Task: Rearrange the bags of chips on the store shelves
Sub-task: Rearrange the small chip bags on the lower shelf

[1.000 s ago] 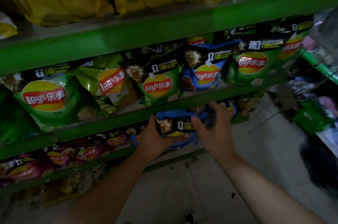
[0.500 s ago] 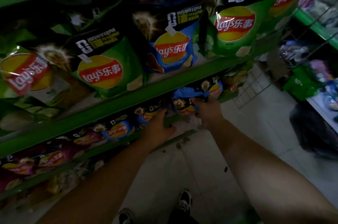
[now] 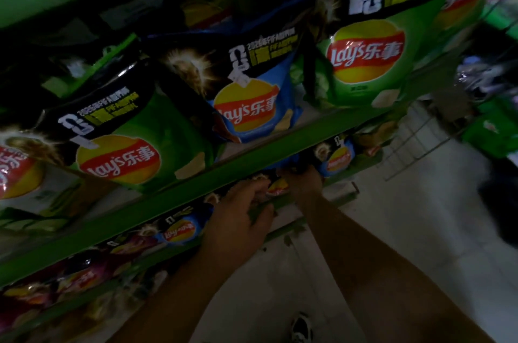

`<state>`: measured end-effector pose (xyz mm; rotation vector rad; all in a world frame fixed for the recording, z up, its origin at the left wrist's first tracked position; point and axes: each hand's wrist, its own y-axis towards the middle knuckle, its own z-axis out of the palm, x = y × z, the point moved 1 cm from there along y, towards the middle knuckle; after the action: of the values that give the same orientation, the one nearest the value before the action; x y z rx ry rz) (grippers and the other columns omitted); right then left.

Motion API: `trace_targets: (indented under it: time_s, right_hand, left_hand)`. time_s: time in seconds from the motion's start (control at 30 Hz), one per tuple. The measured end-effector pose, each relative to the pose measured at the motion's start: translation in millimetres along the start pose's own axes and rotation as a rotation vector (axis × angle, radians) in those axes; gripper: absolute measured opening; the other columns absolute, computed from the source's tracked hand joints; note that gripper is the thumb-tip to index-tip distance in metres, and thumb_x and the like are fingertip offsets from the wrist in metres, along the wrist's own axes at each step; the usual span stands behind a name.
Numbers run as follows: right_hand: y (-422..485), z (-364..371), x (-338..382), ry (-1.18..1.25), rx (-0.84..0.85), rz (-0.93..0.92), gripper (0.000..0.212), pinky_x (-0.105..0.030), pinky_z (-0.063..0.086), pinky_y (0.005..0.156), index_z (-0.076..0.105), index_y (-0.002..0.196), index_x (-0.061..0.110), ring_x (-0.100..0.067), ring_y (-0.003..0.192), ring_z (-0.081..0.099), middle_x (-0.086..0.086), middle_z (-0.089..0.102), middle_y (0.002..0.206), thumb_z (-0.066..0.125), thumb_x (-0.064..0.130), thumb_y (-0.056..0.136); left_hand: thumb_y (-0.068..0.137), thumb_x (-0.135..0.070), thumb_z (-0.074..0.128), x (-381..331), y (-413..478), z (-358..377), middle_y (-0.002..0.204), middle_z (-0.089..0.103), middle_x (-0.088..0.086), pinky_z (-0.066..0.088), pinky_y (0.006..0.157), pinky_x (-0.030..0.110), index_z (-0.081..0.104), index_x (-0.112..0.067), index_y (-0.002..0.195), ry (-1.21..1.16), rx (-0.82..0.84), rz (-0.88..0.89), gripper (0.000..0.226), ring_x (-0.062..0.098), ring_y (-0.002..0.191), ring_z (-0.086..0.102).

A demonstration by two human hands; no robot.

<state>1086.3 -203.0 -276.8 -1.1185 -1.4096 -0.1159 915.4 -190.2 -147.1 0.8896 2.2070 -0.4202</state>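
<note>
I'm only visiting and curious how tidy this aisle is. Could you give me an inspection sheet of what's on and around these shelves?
Surface: green shelves, tiered; the light is dim.
Job's things: green chip bags and a blue chip bag on the upper tier; smaller blue bags and purple bags below; one small bag between the hands.
Clutter: a few dark scraps on the floor by the shelf foot.
Grippers: right hand grips the small bag's top; left hand lies against it, grip unclear.
Cables: nothing seen.
Surroundings: pale floor, wire rack, a shoe.
</note>
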Motion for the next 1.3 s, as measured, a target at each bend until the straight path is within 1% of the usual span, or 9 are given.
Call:
trace_targets:
  time_s: [0.13,0.2,0.37,0.47,0.57,0.8,1.1,1.2,1.3]
  right_hand:
    - [-30,-36,25,-0.072,0.05,-0.109,0.009,-0.036,0.05,0.062,0.063,0.092,0.025,-0.014,0.07,0.06,0.008,0.062,0.076,0.069,0.026,0.085]
    - [-51,-64,39,-0.085,-0.089,-0.188,0.024,-0.029,0.038,0.057,0.053,0.065,0.017,-0.015,0.058,0.053,-0.002,0.056,0.06,0.063,0.023,0.087]
    - [-102,-127,109,0.129,-0.678,-0.613,0.028,-0.022,0.046,0.071,0.054,0.101,0.024,-0.014,0.086,0.059,-0.003,0.059,0.098,0.068,0.032,0.079]
    - [-109,-141,149,0.1,-0.61,-0.731,0.068,-0.02,0.046,0.093,0.041,0.133,0.022,-0.011,0.116,0.05,0.0,0.045,0.126,0.073,0.043,0.077]
    - [-102,-139,169,-0.05,-0.507,-0.689,0.09,-0.039,0.042,0.106,0.028,0.148,0.015,-0.02,0.131,0.041,-0.006,0.037,0.142,0.077,0.043,0.077]
    - [-90,-150,185,-0.066,-0.311,-0.714,0.048,-0.033,0.049,0.093,0.052,0.129,0.016,-0.009,0.103,0.057,0.003,0.061,0.114,0.072,0.027,0.086]
    - [-73,-166,185,-0.085,0.042,-0.685,0.062,-0.007,0.043,0.084,0.038,0.145,0.02,0.0,0.11,0.053,0.005,0.053,0.135,0.066,0.033,0.091]
    - [-72,-183,156,0.058,-0.253,-0.713,0.037,0.005,0.039,0.068,0.059,0.125,0.02,0.024,0.087,0.052,0.013,0.062,0.107,0.058,0.039,0.093]
    - [-63,-204,102,0.071,-0.729,-0.579,0.021,-0.007,0.036,0.058,0.065,0.092,0.015,0.006,0.068,0.053,0.003,0.06,0.079,0.049,0.03,0.092]
  left_hand:
    - [0.088,-0.024,0.058,-40,12,-21,0.113,0.051,0.002,0.045,0.085,0.013,0.059,-0.011,0.119,-0.008,-0.426,0.282,0.034,0.002,0.097,0.052]
    - [0.084,-0.016,0.063,-53,20,-29,0.124,0.044,0.013,0.041,0.094,0.013,0.052,-0.01,0.122,-0.041,-0.594,0.337,0.041,0.006,0.11,0.047]
    - [0.081,-0.01,0.074,-81,41,-24,0.145,0.032,0.014,0.043,0.109,0.039,0.015,-0.023,0.142,-0.404,-0.608,0.083,0.085,0.021,0.133,0.043]
    - [0.081,-0.007,0.077,-90,55,-20,0.134,0.037,-0.026,0.048,0.097,0.017,0.0,-0.039,0.143,-0.554,-0.6,0.02,0.104,-0.009,0.12,0.05]
    - [0.08,-0.016,0.081,-91,67,-22,0.136,0.042,-0.017,0.047,0.091,0.009,-0.002,-0.037,0.151,-0.575,-0.611,-0.053,0.111,-0.011,0.111,0.054]
    - [0.079,-0.022,0.082,-99,50,-31,0.128,0.051,-0.026,0.046,0.089,0.008,0.022,-0.025,0.152,-0.562,-0.706,-0.003,0.094,-0.012,0.109,0.056]
    - [0.064,-0.044,0.079,-104,18,-27,0.114,0.059,-0.032,0.053,0.076,0.009,0.035,-0.021,0.145,-0.559,-0.506,0.019,0.095,-0.01,0.102,0.062]
    - [0.065,-0.045,0.082,-103,12,-24,0.11,0.06,-0.04,0.05,0.072,0.006,0.037,-0.027,0.141,-0.54,-0.479,0.009,0.09,-0.011,0.099,0.062]
    - [0.063,-0.049,0.087,-100,6,-14,0.115,0.06,-0.036,0.051,0.07,0.006,0.039,-0.037,0.134,-0.535,-0.439,-0.009,0.087,-0.009,0.099,0.063]
